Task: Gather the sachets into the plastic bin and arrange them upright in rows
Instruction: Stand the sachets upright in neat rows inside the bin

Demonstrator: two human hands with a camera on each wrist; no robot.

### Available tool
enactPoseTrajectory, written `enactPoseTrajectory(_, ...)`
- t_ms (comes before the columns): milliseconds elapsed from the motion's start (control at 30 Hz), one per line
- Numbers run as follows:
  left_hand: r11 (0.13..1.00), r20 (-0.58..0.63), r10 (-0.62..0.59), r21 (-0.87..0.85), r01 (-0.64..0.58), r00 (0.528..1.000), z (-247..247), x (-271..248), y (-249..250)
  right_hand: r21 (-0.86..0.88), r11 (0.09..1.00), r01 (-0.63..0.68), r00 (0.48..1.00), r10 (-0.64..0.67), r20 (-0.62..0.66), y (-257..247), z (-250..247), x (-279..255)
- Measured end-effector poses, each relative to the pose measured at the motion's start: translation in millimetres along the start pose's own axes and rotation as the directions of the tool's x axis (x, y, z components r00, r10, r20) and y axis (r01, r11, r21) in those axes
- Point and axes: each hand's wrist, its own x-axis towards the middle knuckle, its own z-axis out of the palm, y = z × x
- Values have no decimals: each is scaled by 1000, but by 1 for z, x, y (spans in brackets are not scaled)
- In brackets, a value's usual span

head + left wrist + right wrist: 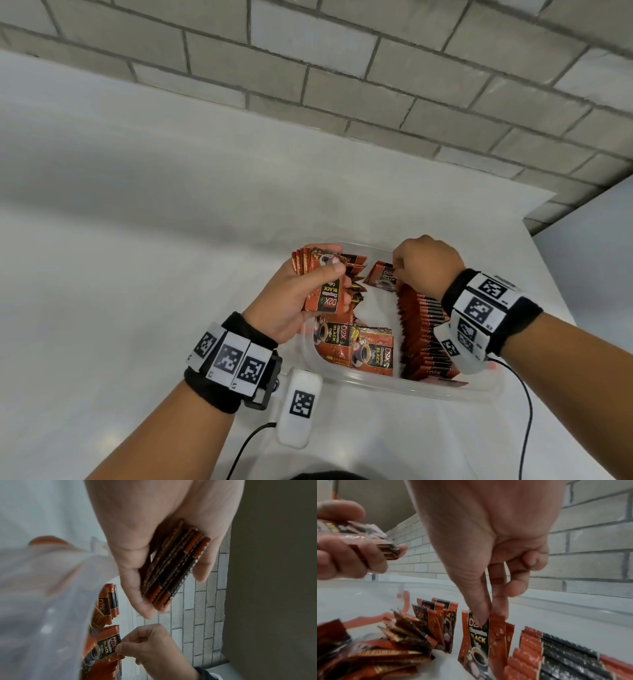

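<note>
A clear plastic bin (404,390) sits on the white counter and holds orange-and-black coffee sachets. A long row of upright sachets (426,337) (556,655) runs along its right side. My left hand (308,291) (154,574) grips a stack of sachets (323,284) (173,568) above the bin's far left corner. My right hand (414,265) (489,609) pinches the top edge of one upright sachet (383,275) (475,642) (107,647) at the far end of the row. Loose sachets (354,342) (388,653) lie flat and slanted in the bin's left half.
A brick wall (376,68) rises behind the counter (137,205). A white tagged device (299,407) with a black cable lies by the bin's near left corner. A second cable (524,394) trails from my right wrist band.
</note>
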Motion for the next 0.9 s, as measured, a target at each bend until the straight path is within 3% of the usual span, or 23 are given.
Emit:
enactPoseTrajectory(67,1000,3,4,0,-4,1000,1,0,0,-99,995,13,1000,-14,-12,-3,2,-1)
enactPoseTrajectory(300,1000,0,2,-7,-2,1000,0,-1,0,-210,976,58,998,-57,11,-8,1,-4)
enactPoseTrajectory(900,999,-2,18,-38,-18,1000,-3,1,-3,-324,942,89,996,-80,40,-15,-4,-9)
